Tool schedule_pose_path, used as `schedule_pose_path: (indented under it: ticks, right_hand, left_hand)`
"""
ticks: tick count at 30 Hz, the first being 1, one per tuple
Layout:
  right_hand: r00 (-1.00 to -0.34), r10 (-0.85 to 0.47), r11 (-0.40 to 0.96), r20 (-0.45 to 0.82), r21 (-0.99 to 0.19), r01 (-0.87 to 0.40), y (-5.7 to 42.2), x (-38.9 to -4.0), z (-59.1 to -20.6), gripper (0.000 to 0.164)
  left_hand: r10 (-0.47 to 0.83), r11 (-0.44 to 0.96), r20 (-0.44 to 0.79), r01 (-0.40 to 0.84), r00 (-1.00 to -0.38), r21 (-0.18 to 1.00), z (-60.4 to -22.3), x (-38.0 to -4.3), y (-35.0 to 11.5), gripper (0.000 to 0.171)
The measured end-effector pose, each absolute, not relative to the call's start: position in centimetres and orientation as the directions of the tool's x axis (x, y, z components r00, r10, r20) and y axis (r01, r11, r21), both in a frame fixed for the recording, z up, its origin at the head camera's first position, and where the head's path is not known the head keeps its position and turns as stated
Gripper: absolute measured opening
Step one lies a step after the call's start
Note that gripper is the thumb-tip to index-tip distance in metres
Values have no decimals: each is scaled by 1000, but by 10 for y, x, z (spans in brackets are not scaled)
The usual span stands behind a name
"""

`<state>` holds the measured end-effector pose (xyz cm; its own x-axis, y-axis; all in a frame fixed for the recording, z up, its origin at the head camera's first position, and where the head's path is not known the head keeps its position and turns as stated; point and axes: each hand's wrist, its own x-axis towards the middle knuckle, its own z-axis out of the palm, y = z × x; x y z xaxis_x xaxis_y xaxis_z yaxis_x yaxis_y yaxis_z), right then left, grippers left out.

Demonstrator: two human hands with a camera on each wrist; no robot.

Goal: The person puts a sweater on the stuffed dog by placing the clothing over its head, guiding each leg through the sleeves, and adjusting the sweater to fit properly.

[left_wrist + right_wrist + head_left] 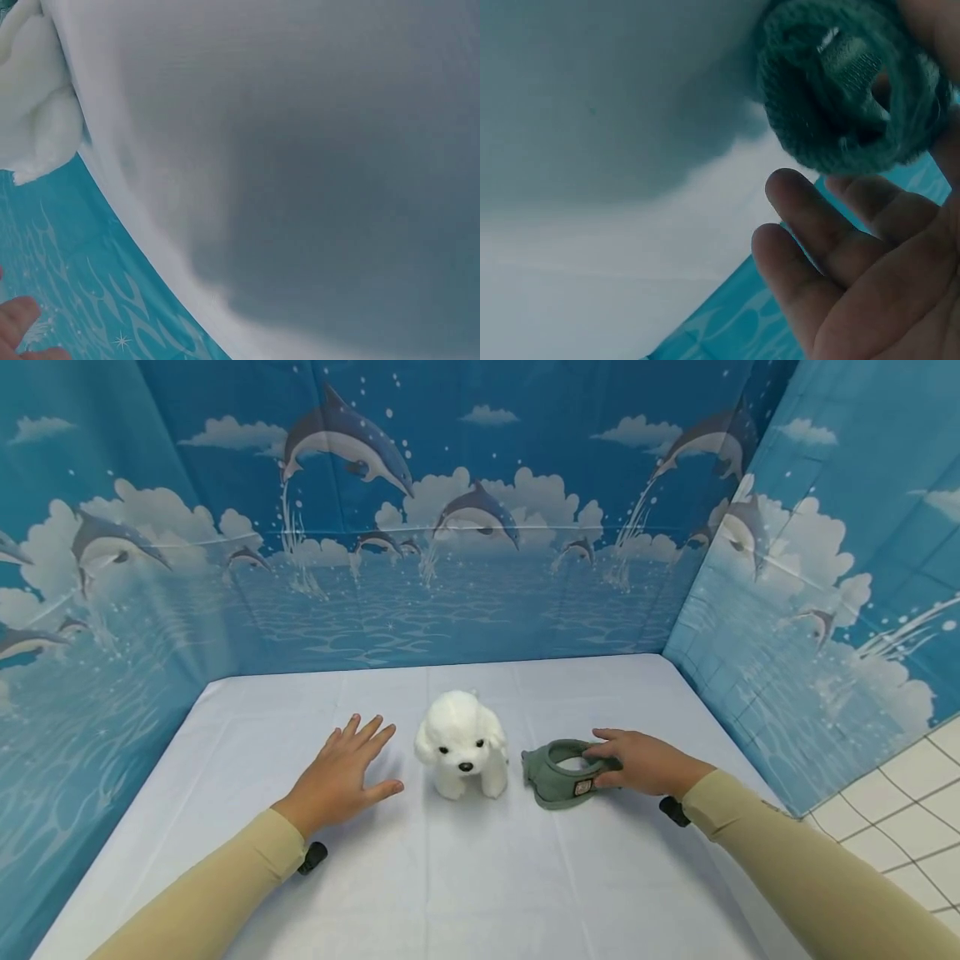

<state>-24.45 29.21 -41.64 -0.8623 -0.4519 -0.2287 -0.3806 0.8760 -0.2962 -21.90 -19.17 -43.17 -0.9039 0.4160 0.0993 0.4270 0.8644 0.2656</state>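
A white plush dog (459, 747) stands upright on the white-covered table, facing the camera. To its left hovers my left hand (337, 777), fingers spread, holding nothing. The dog's fluffy side (37, 97) shows at the left edge of the left wrist view, with a few fingertips (19, 315) below it. To the dog's right, my right hand (641, 762) pinches the edge of a green pet sweater (555, 785), which has a wide round opening and a small square patch. In the right wrist view, a ribbed opening of the sweater (840, 161) shows, with the other fingers (817, 210) extended away from it.
A white cloth (480, 877) covers the table. Blue curtains with dolphins (480, 610) rise behind it and along both sides. White floor tiles (900, 802) show at the right. Each wrist carries a small black device (313, 857).
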Motion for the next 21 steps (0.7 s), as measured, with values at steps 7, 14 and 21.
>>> schedule_pose_path:
  ticks: [7,14,21]
  right_hand:
    - [-863,-490,855,-122,-260,-448,290,-248,-420,13]
    - [-868,-481,829,-124,-385,-405,285,-244,-390,8]
    - [-875,-473,802,-103,-461,-379,281,-240,-348,5]
  left_hand:
    - [433,847,130,452,-892,279,-432,-216,-189,88]
    - [456,816,213,502,-864,286,-425,-214,-186,85]
    - [498,773,277,566,-822,288,-404,-213,-177,84]
